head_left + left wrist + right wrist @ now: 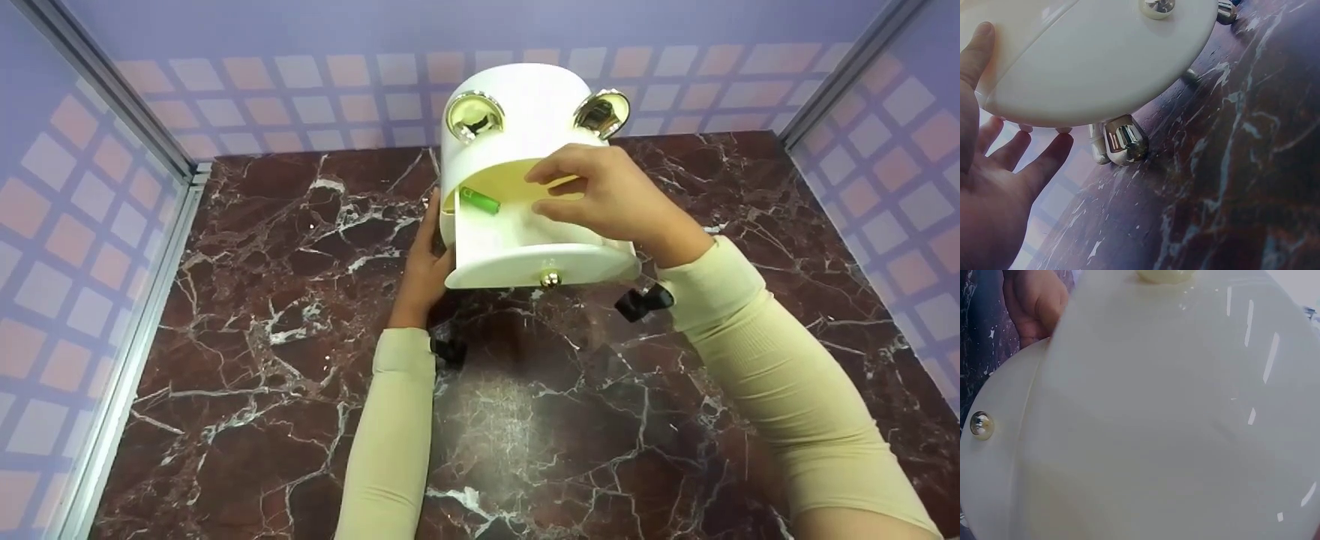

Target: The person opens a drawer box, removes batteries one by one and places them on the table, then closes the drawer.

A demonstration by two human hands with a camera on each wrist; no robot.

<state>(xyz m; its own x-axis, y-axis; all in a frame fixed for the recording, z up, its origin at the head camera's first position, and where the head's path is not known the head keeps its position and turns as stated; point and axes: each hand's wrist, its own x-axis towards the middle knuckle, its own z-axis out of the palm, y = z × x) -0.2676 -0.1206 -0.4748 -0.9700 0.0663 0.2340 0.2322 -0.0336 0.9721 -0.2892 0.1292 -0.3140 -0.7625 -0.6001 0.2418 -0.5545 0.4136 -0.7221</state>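
A glossy white box [525, 105] with two gold round pieces stands with its curved drawer [502, 266] pulled out. Inside the drawer, by its left wall, lies a small green cylinder [480, 201] that looks like a battery. My right hand [600, 191] hovers over the drawer's right part, fingers bent and apart from the thumb, and no object shows between them. At the box's left side is my left hand [427, 266]; in the left wrist view its fingers spread below the white edge, with the thumb near the front. Whether the left fingertips press the box is hard to tell.
The drawer front bears a gold knob [551, 279]. Shiny metal feet [1124, 140] hold the box above the dark red marbled tabletop [300, 420]. A tiled wall [322, 97] rises close behind, and metal-edged side panels [112, 420] enclose the table.
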